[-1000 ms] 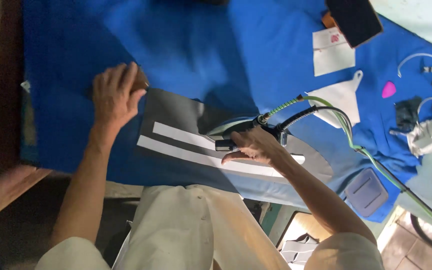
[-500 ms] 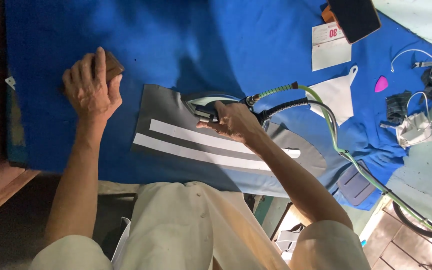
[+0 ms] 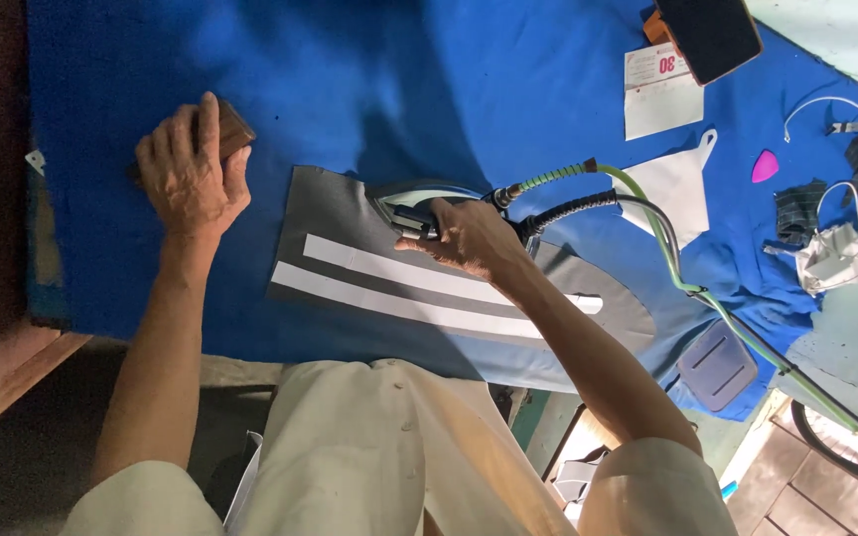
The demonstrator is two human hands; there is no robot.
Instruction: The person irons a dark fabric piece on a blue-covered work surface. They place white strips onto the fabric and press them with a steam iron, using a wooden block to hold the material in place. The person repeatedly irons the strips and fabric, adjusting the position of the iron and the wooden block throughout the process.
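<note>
Right hand [image 3: 464, 238]: closed tight round the handle of the steam iron [image 3: 404, 206]. Left hand [image 3: 189, 174]: laid flat with fingers curled over a brown wooden block [image 3: 235, 129], off to the side and well apart from the iron. Worked on a bench [image 3: 350, 79] covered in blue cloth. Spread on it a long grey fabric piece [image 3: 335, 213] with two white strips [image 3: 389, 283] running along its length, lying flat and near the body. Set the iron's sole on the upper edge of that piece, just above the strips, at the end nearer the left hand. Trailed a green hose [image 3: 647, 208] and a black one from the iron across the bench. Judged the pressing as under way, not finished: strips already lying smooth and straight on the grey, no telling how much of the piece had taken heat. Left aside a white cut shape [image 3: 672, 184], a paper slip [image 3: 657, 99], a pink chalk [image 3: 765, 166].
</note>
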